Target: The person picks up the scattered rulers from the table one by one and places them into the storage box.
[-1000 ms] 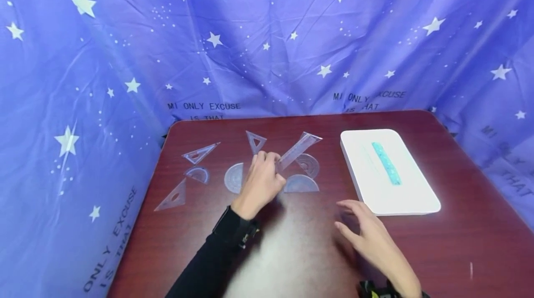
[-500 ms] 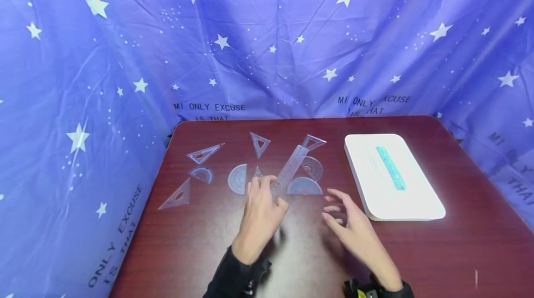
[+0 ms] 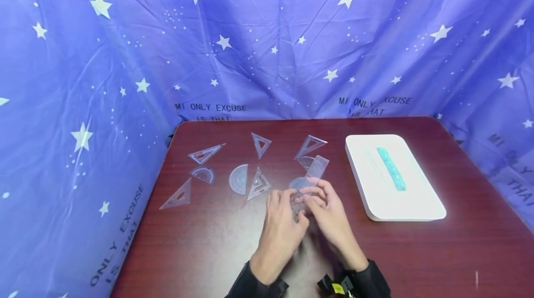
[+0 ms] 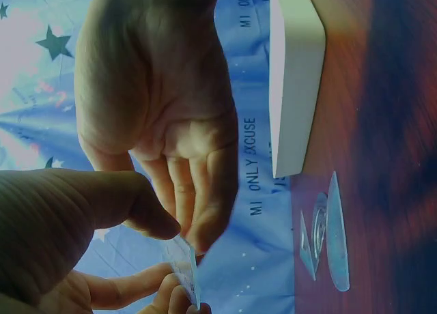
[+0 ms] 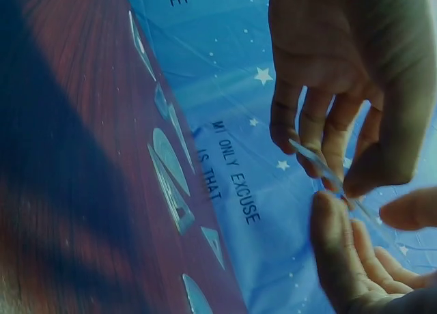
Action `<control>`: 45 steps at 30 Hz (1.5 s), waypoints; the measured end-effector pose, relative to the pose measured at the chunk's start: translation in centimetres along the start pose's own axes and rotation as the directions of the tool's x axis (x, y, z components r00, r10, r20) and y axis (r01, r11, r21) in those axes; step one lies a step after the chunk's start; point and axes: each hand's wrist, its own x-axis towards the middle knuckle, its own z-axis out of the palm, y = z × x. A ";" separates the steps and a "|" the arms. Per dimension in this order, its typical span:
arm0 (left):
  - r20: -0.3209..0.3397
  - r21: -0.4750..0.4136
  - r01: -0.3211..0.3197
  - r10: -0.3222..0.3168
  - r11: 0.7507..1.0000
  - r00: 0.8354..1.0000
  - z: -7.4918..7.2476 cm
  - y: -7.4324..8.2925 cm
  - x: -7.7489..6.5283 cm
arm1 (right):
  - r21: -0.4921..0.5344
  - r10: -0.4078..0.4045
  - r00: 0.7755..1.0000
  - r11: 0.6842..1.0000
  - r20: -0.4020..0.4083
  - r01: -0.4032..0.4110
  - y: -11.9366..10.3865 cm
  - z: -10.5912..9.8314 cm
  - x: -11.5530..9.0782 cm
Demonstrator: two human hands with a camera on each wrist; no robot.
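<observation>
A clear plastic ruler [image 3: 319,167] slants between my hands, low over the middle of the table. My left hand [image 3: 279,233] pinches its near end, the thumb on one face and fingers on the other, as the left wrist view shows. From the right, my right hand [image 3: 335,221] curls its fingers round the same ruler; in the right wrist view the ruler [image 5: 314,155] runs between its thumb and fingers. Behind the hands lie a half-round protractor [image 3: 298,183], partly covered, and a set square [image 3: 310,145]. Another set square [image 3: 259,184], with markings, sits just left of them.
At right a white flat box [image 3: 421,203] bears a teal ruler [image 3: 390,168]. Further left lie a clear protractor [image 3: 238,180], a bluish protractor [image 3: 203,175] and several set squares, one at the far left [image 3: 178,196]. A starry curtain [image 3: 267,57] hangs behind the table [image 3: 417,251].
My left hand has drawn the clear ruler back toward me and rightward, uncovering the marked set square. My right hand has come in from the right to the ruler.
</observation>
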 end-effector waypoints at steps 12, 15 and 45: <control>0.001 -0.041 -0.062 0.062 0.997 0.998 0.1 -0.2 0.0 | -0.044 -0.020 1.000 0.999 -0.007 0.020 -0.8 -0.7 1.4; 0.059 -0.061 -0.064 0.068 0.996 0.996 -0.2 -0.3 0.2 | -0.107 -0.065 0.998 0.992 -0.018 0.063 -1.3 -1.6 2.0; 0.243 0.229 -0.054 -0.004 0.972 0.970 -3.1 -6.3 1.8 | -0.754 0.273 0.960 0.644 0.069 -0.129 -3.5 -20.9 16.9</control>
